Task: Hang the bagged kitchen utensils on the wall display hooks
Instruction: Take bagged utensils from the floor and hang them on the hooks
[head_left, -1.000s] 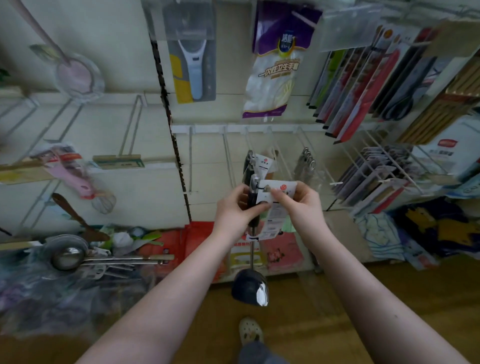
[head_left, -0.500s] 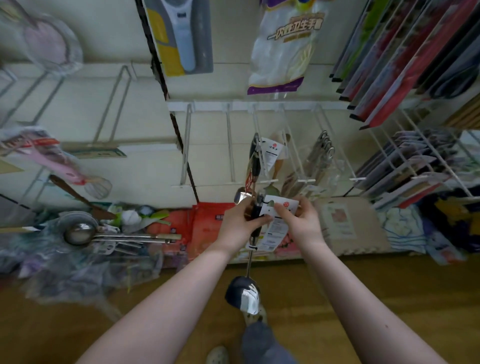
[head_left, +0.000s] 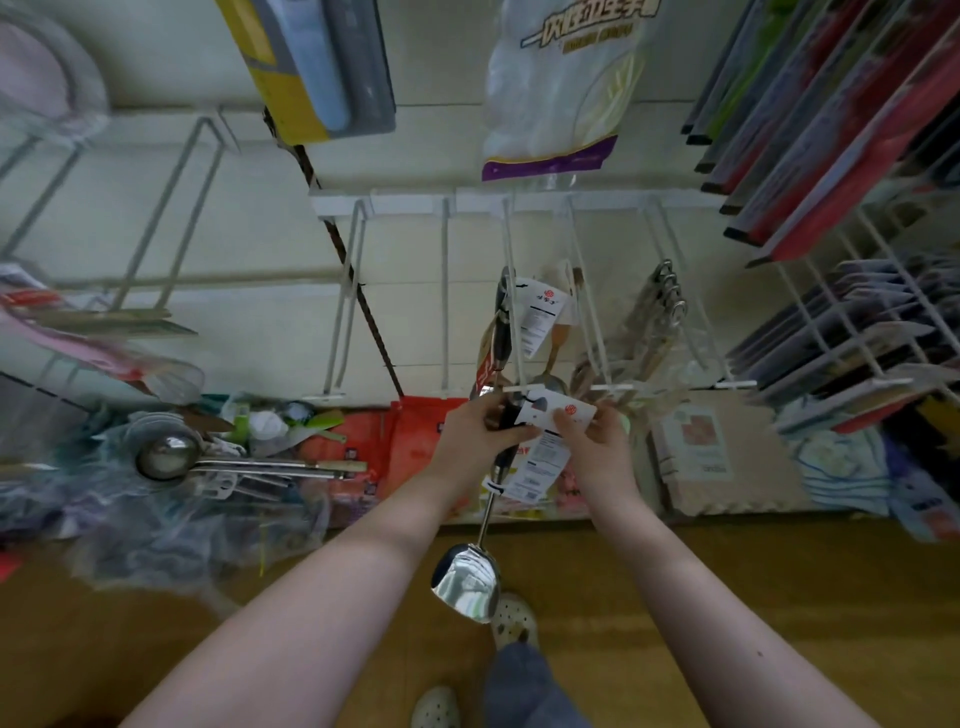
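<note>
I hold a steel spatula (head_left: 466, 577) with a black handle and a white paper tag (head_left: 558, 413) just below the tip of a white wall hook (head_left: 511, 312). My left hand (head_left: 480, 431) grips the black handle near its top. My right hand (head_left: 592, 441) pinches the white tag. The shiny blade hangs down over the floor. Another tagged utensil (head_left: 501, 332) hangs on the same hook behind. Bagged utensils (head_left: 654, 332) hang on the hook to the right.
Bare white hooks (head_left: 343, 312) stick out to the left. A pile of ladles and bagged utensils (head_left: 208, 462) lies at lower left. Packaged goods (head_left: 841, 119) hang at upper right, a glove pack (head_left: 556, 88) above. A cardboard box (head_left: 717, 452) stands below. My feet (head_left: 511, 618) are on the wood floor.
The view has tilted down and moved closer to the wall. Both hands keep their hold on the spatula and its tag, which now sit right at the hook's tip.
</note>
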